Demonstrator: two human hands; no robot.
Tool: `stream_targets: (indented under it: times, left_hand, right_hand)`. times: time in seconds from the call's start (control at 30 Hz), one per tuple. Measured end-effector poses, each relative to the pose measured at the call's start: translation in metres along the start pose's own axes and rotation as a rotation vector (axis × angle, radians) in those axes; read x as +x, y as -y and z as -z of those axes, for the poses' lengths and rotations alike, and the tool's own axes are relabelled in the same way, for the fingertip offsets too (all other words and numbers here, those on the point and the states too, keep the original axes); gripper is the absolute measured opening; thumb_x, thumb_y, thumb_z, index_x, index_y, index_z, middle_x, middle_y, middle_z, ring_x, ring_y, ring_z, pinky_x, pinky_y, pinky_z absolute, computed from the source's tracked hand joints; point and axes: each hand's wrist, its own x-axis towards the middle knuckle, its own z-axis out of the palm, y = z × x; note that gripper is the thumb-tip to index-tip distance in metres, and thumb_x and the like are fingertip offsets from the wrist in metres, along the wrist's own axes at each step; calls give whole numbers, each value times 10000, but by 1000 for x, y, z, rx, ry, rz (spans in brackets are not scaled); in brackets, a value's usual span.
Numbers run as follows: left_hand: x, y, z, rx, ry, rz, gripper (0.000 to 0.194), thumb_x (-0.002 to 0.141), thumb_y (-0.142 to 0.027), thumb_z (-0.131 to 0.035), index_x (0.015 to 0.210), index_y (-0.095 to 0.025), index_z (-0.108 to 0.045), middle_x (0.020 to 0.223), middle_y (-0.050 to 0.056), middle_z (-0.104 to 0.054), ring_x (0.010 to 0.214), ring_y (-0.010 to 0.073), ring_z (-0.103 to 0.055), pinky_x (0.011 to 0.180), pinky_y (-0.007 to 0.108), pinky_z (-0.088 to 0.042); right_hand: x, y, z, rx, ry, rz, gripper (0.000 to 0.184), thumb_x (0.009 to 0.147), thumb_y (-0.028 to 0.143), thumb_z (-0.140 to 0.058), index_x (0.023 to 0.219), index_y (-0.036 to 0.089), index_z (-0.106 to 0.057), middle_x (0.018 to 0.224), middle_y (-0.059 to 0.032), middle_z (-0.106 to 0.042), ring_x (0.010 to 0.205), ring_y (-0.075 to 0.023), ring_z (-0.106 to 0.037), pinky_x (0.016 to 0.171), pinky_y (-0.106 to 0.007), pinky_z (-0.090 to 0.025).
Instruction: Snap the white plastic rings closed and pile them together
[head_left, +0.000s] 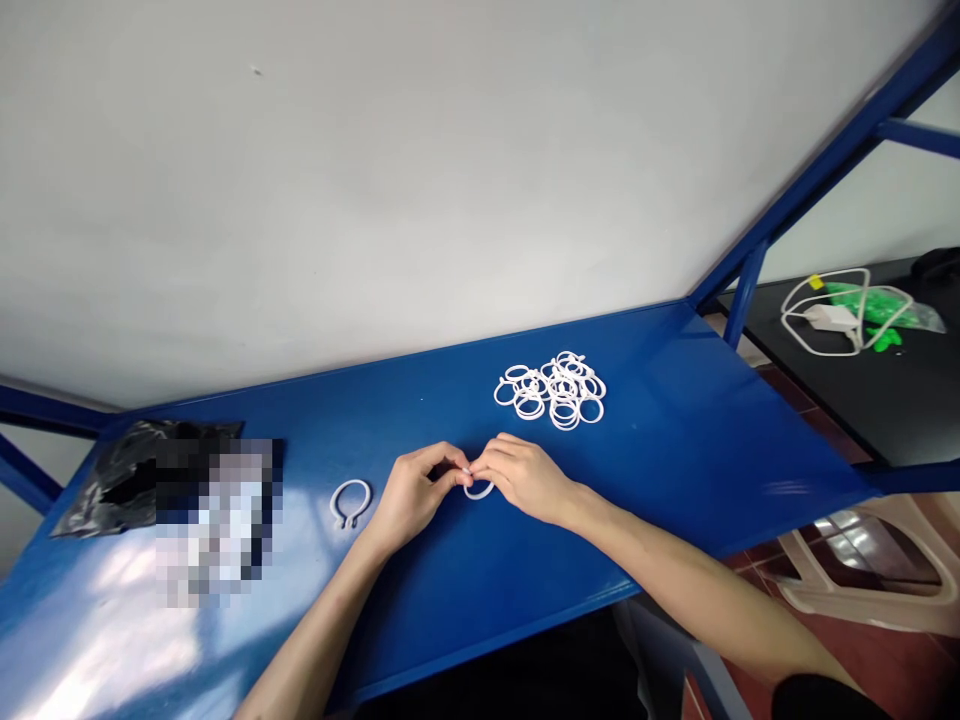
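Between my two hands is a small white plastic ring (478,492), held just above or on the blue table (600,510); I cannot tell if it touches the surface. My left hand (421,490) pinches the ring's upper left part with thumb and forefinger. From the other side, the fingers of my right hand (525,478) close on the same ring, hiding its upper right part. A single open-ended white ring (350,504) lies to the left of my left hand. Beyond my right hand rests a loose pile of similar white rings (559,390).
A crumpled black plastic bag (112,480) lies at the left, beside a blurred-out patch. Blue metal posts (746,290) frame the table against a pale wall. To the right, a black table (862,390) bears a white cable (787,325) and a green bag (870,300). Below stands a beige plastic chair (802,590).
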Motion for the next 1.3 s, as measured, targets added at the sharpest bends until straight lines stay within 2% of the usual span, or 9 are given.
stream_targets:
  times: [0.1,0.17,0.3,0.43,0.57,0.73,0.97,1.1,1.3]
  left_hand:
    - [-2,1,20,227,-102,-5,224,911,-427,-635,1024,-244,-699,988,33,-753,844,189,-699,809,304,-546]
    - [-7,6,42,426,-150,79,281,925,-446,-584,1101,-249,-677,1049,54,-735,913,220,-690,836,334,-544]
    - [-24,26,86,674,-59,193,330,879,-397,-514,1127,-245,-670,1132,84,-715,1048,289,-662,882,383,-534]
    - [-34,42,102,755,41,277,350,854,-328,-444,1109,-256,-672,1150,76,-722,1063,293,-680,847,383,-533]
    - [-34,48,98,753,110,294,345,863,-339,-451,1128,-270,-662,1184,55,-715,1021,273,-697,797,364,-525]
    - [-25,44,88,724,68,262,267,920,-347,-426,999,-259,-665,1052,60,-736,907,259,-706,740,344,-497]
    - [-9,13,50,591,52,224,190,928,-340,-452,917,-245,-616,943,28,-705,771,199,-664,669,294,-441]
    - [-4,-4,23,426,-11,260,162,924,-367,-472,853,-239,-541,743,-13,-659,639,159,-599,611,261,-380]
    - [-4,-9,4,349,-110,238,319,948,-434,-424,702,-230,-419,583,-37,-523,520,123,-447,574,256,-283]
  right_hand:
    - [8,-4,10,-165,-112,-85,191,1034,225,-551,959,215,-726,941,-38,-740,866,-179,-629,803,-327,-521]
    - [13,-12,23,-296,-239,-202,186,1025,248,-574,916,215,-722,916,-46,-729,884,-201,-613,834,-359,-499]
    - [15,-38,47,-496,-398,-377,186,1018,283,-570,950,221,-731,909,-68,-720,904,-252,-572,831,-408,-476]
    - [12,-55,55,-612,-377,-442,203,1001,297,-577,1054,203,-749,1000,-110,-719,974,-302,-547,833,-457,-472]
    - [8,-51,53,-621,-399,-445,204,991,296,-598,1086,206,-754,1035,-113,-709,1013,-308,-539,861,-468,-491]
    - [7,-29,45,-503,-391,-339,173,990,276,-618,1086,222,-751,1023,-96,-706,1026,-284,-545,898,-448,-518]
    - [9,4,18,-218,-115,-84,196,1018,294,-596,1095,169,-726,990,-73,-717,932,-210,-598,858,-370,-532]
    - [6,10,6,-70,20,-131,307,994,395,-635,1197,168,-670,1024,-68,-723,933,-212,-641,851,-379,-538]
    - [3,5,0,75,-17,-245,139,981,242,-619,1112,207,-651,965,-35,-715,895,-187,-674,838,-347,-543]
